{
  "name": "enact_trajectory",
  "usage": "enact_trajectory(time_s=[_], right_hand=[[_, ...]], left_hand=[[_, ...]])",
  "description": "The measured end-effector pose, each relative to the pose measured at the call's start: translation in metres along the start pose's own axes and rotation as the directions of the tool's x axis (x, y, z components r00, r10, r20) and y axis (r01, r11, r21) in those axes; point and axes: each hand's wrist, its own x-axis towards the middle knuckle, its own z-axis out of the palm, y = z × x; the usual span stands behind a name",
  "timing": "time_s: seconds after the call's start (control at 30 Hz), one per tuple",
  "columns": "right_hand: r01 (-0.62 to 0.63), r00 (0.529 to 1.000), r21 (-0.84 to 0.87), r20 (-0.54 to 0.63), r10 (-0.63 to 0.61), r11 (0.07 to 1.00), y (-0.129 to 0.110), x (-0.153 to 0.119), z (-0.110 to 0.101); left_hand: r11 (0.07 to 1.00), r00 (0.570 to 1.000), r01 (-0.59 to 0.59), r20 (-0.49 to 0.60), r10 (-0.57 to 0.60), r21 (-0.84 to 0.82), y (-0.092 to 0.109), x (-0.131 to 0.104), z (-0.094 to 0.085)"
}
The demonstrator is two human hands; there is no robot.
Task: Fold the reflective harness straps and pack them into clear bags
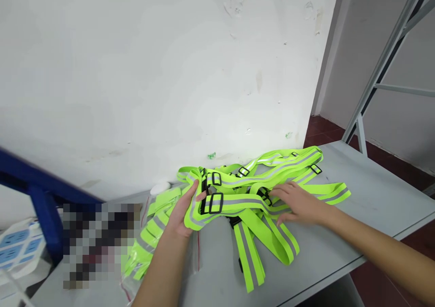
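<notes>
A neon-green reflective vest made of elastic straps with grey stripes and black buckles lies loosely spread on the grey table. Its left end is gripped by my left hand, thumb and fingers closed around the folded straps. Over the vest's right part reaches my right hand, slightly blurred, fingers bent and thumb apart, at the straps; it is unclear whether it pinches any. Several strap ends hang toward the table's front edge. Beside my left forearm, a clear plastic bag with a red seal line holds more green straps.
A white wall stands right behind the table. On the left are a blue metal frame, a pixelated patch, and a white and blue power strip. A grey metal frame rises at the right.
</notes>
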Motion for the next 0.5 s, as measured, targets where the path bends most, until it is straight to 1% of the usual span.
enact_trajectory(time_s=[0.07,0.13,0.2,0.27,0.33,0.37,0.43,0.5], right_hand=[[0.004,0.999,0.002,0.052,-0.004,1.000,-0.003,-0.002,0.008],[-0.031,0.997,-0.034,0.076,0.034,0.999,0.006,-0.010,0.015],[-0.133,0.988,-0.094,0.061,0.139,0.987,0.023,-0.021,0.021],[-0.302,0.952,-0.158,-0.002,0.305,0.940,0.043,-0.036,0.022],[-0.435,0.899,-0.217,-0.053,0.435,0.874,0.062,-0.052,0.018],[-0.469,0.879,-0.264,-0.051,0.474,0.843,0.071,-0.060,0.014],[-0.493,0.858,-0.349,-0.044,0.511,0.797,0.088,-0.076,0.005],[-0.500,0.848,-0.413,-0.057,0.526,0.761,0.105,-0.091,-0.005]], left_hand=[[0.998,1.000,-0.011,-0.003,0.011,-0.065,0.000,0.000,0.000],[0.995,1.000,-0.013,-0.008,0.012,-0.099,0.000,0.000,-0.001],[0.995,1.000,-0.007,-0.013,0.006,-0.098,0.002,0.001,-0.004],[0.996,1.000,-0.013,-0.016,0.012,-0.084,0.004,0.001,-0.006],[0.998,0.999,-0.027,-0.024,0.025,-0.051,0.006,0.000,-0.007],[0.999,0.999,-0.030,-0.033,0.029,-0.020,0.007,-0.001,-0.007],[0.998,0.998,-0.031,-0.058,0.035,0.061,0.007,-0.002,-0.006],[0.991,0.995,-0.041,-0.088,0.053,0.129,0.005,-0.002,-0.004]])
